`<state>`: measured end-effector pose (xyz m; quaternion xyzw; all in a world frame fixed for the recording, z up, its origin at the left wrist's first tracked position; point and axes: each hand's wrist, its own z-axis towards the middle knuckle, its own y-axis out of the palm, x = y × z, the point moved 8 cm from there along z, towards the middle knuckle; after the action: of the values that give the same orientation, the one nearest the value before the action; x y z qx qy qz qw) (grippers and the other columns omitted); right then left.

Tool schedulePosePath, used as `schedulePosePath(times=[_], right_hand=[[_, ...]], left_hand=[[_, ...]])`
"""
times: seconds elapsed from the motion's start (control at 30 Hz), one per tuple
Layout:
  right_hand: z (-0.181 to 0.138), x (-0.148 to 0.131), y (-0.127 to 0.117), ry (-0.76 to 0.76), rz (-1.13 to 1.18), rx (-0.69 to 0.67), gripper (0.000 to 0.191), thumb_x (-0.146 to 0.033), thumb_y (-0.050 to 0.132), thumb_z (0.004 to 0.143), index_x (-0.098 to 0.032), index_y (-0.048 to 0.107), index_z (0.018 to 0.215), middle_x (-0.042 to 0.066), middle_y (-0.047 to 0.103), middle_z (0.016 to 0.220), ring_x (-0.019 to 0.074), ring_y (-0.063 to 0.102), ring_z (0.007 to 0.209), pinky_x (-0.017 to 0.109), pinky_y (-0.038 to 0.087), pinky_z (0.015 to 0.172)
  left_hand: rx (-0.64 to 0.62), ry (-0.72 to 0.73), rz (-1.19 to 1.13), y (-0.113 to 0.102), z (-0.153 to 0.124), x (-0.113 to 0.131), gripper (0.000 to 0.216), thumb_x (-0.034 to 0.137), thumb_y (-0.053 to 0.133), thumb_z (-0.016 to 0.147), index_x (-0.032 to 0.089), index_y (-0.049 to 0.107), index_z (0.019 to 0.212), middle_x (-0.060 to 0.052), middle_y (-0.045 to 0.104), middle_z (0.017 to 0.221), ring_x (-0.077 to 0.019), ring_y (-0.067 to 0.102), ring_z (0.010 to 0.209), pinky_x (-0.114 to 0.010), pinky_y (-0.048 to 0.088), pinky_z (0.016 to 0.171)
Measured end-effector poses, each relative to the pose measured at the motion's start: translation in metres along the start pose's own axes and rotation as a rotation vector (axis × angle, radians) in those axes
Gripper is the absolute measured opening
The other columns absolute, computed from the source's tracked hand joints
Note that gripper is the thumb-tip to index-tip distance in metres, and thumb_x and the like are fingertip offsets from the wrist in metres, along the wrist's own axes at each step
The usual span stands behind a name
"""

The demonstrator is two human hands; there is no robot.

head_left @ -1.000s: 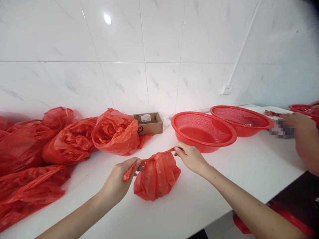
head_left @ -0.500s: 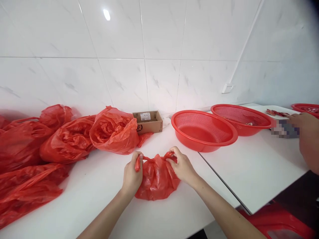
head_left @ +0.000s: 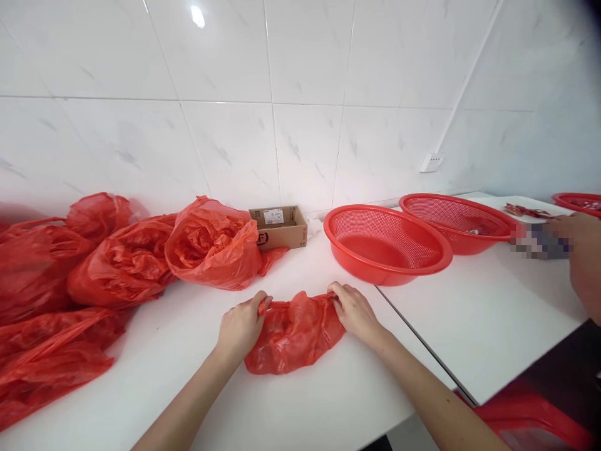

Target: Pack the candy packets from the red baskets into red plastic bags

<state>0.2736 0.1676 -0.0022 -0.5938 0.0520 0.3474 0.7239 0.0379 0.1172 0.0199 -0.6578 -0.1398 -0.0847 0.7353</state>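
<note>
A small red plastic bag (head_left: 297, 335) lies on the white table between my hands, its top pulled out sideways. My left hand (head_left: 244, 322) is closed round the bag's left handle, a bit of red film poking out by the thumb. At the opposite corner my right hand (head_left: 355, 310) pinches the other handle between thumb and fingers. The bag's lower part rests on the tabletop. What is inside it, if anything, I cannot make out through the film.
Several larger red bags (head_left: 211, 244) are heaped on the left. Behind stands an open cardboard box (head_left: 286, 235). To the right are a red strainer basket (head_left: 387, 272) and a second basket (head_left: 462, 241). A co-worker's hand (head_left: 580, 232) is near a white board (head_left: 554, 207) at far right.
My hands have moved apart, stretching the bag's top wider and straighter. The bag's body has tilted and shifted slightly left. The camera view has moved a little.
</note>
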Motion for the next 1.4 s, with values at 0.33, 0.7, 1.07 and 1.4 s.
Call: schedulePosePath(times=[0.33,0.7,1.07,1.4], right_hand=[[-0.005,0.015,0.000,0.033,0.245,0.039,0.022,-0.041,0.042,0.095,-0.024,0.052,0.084,0.004,0.060,0.088,0.0206,0.058,0.084,0.034,0.045,0.080],[-0.004,0.038,-0.006,0.263,0.385,0.137,0.033,-0.052,0.047,0.090,-0.025,0.043,0.073,-0.003,0.051,0.062,0.0169,0.044,0.057,0.029,0.035,0.060],[-0.003,0.014,-0.003,0.373,0.494,0.183,0.036,-0.061,0.045,0.087,-0.026,0.044,0.095,0.004,0.068,0.097,0.0224,0.066,0.084,0.037,0.048,0.076],[-0.011,-0.026,0.026,0.155,0.443,-0.002,0.025,-0.022,0.049,0.083,-0.026,0.043,0.107,0.004,0.062,0.108,0.0201,0.061,0.093,0.038,0.047,0.087]], left_hand=[[-0.095,-0.072,0.058,0.012,-0.005,-0.024,0.035,0.039,0.022,0.097,0.026,0.053,0.086,-0.004,0.069,0.074,-0.0253,0.062,0.065,-0.030,0.035,0.059],[-0.150,-0.139,-0.062,0.002,-0.022,-0.056,0.033,0.043,0.021,0.096,0.027,0.039,0.073,0.002,0.046,0.057,-0.0214,0.045,0.055,-0.028,0.034,0.058],[0.055,-0.135,-0.838,-0.010,-0.006,-0.026,0.045,0.062,0.040,0.089,0.022,0.060,0.089,-0.005,0.065,0.095,-0.0249,0.061,0.097,-0.035,0.042,0.089],[0.121,-0.139,-0.664,0.027,0.008,0.001,0.043,0.058,0.032,0.093,0.026,0.053,0.074,0.002,0.049,0.054,-0.0206,0.043,0.055,-0.031,0.031,0.060]])
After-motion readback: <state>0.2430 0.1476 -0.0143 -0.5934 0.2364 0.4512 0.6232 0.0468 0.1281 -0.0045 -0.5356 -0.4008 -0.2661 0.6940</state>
